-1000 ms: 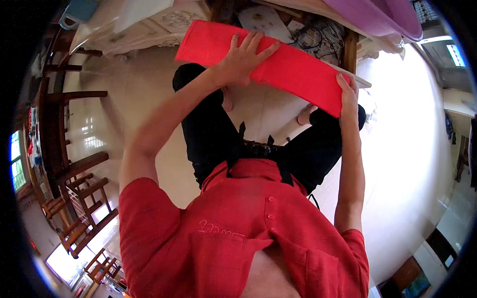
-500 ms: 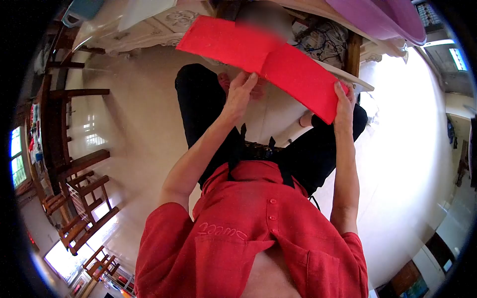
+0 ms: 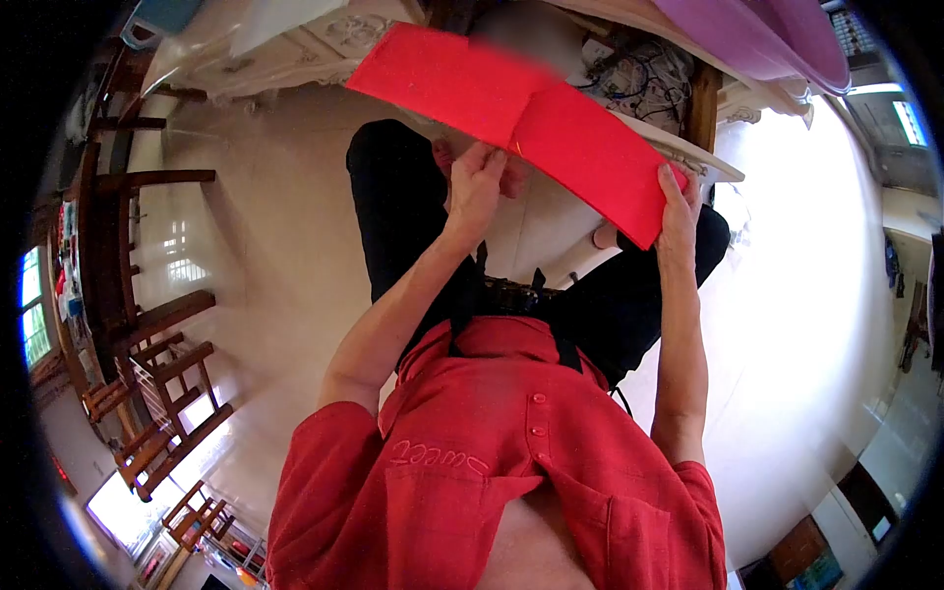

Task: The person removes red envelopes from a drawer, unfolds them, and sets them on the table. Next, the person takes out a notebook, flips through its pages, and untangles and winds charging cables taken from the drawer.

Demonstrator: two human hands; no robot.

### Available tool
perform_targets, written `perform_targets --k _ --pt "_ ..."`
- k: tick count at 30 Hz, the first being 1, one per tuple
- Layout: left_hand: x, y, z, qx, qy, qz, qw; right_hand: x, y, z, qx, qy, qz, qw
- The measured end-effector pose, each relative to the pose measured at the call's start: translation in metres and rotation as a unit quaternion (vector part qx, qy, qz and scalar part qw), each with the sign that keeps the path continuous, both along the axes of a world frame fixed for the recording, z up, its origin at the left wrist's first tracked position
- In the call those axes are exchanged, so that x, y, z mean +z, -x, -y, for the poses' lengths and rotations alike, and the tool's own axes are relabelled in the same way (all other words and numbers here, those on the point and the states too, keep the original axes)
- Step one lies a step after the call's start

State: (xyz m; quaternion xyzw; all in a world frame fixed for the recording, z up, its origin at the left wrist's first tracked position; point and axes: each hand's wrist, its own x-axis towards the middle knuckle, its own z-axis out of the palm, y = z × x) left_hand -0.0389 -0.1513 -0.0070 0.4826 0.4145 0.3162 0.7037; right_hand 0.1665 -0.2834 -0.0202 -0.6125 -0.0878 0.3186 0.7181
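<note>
A long red folded card [image 3: 590,157] spans the space in front of me, with a crease near its middle. My right hand [image 3: 678,211] grips its right end, thumb on the near face and the other fingers behind. By the crease, at the lower edge, my left hand [image 3: 476,189] is closed in a pinch, with its fingertips against the card. A small yellow mark shows on the card beside those fingertips. The fingers behind the card are partly hidden, and a blurred patch covers part of its upper edge.
Behind the card stands a pale carved table [image 3: 295,59] with a tangle of cables [image 3: 644,84] and a purple basin [image 3: 777,39]. My legs in black trousers [image 3: 398,197] are spread below. Wooden stools [image 3: 172,413] stand on the tiled floor at left.
My left hand has shifted slightly down and left, its thumb drawing back from the card's face to the lower edge. The card has tilted and shifted slightly; my right hand keeps its hold.
</note>
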Motion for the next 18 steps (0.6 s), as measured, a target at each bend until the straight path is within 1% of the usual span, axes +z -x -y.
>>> perform_targets --k 3,6,8,9,11,12,14,15,16,17,18 --pt "-0.001 0.002 -0.001 -0.005 0.019 -0.002 1.000 0.001 0.000 -0.001 0.006 -0.004 -0.008 1.000" --pt "-0.003 0.003 -0.002 0.004 0.023 0.006 1.000 0.001 0.002 -0.002 0.004 0.001 0.008 1.000" --pt "-0.002 0.003 -0.003 0.010 0.019 0.006 1.000 0.007 0.009 -0.005 -0.017 0.009 0.037 0.999" --pt "0.000 0.004 -0.004 0.014 0.034 -0.002 0.999 0.007 0.011 -0.005 -0.016 0.010 0.037 0.999" --pt "-0.004 0.007 -0.008 0.016 0.049 -0.011 0.999 0.005 0.013 -0.006 -0.020 -0.012 0.035 0.999" --pt "-0.008 0.011 -0.012 -0.035 -0.060 -0.053 0.996 0.005 0.012 -0.005 -0.020 -0.012 0.033 0.999" --pt "-0.014 0.020 -0.015 -0.086 -0.167 -0.096 0.978 0.009 0.009 -0.004 -0.009 -0.011 0.011 1.000" --pt "-0.006 0.021 -0.015 -0.038 -0.055 -0.071 0.995 0.010 0.010 -0.004 -0.009 -0.012 0.012 1.000" --pt "0.000 0.019 -0.016 0.010 0.059 -0.046 0.997 0.011 0.010 -0.003 -0.014 -0.006 0.009 1.000" --pt "0.002 0.016 -0.018 0.009 0.059 -0.046 0.997 0.011 0.010 -0.001 -0.017 0.002 0.004 1.000" --pt "0.004 0.016 -0.019 0.072 0.060 -0.032 0.995 0.010 0.012 0.001 -0.017 0.004 0.002 1.000"
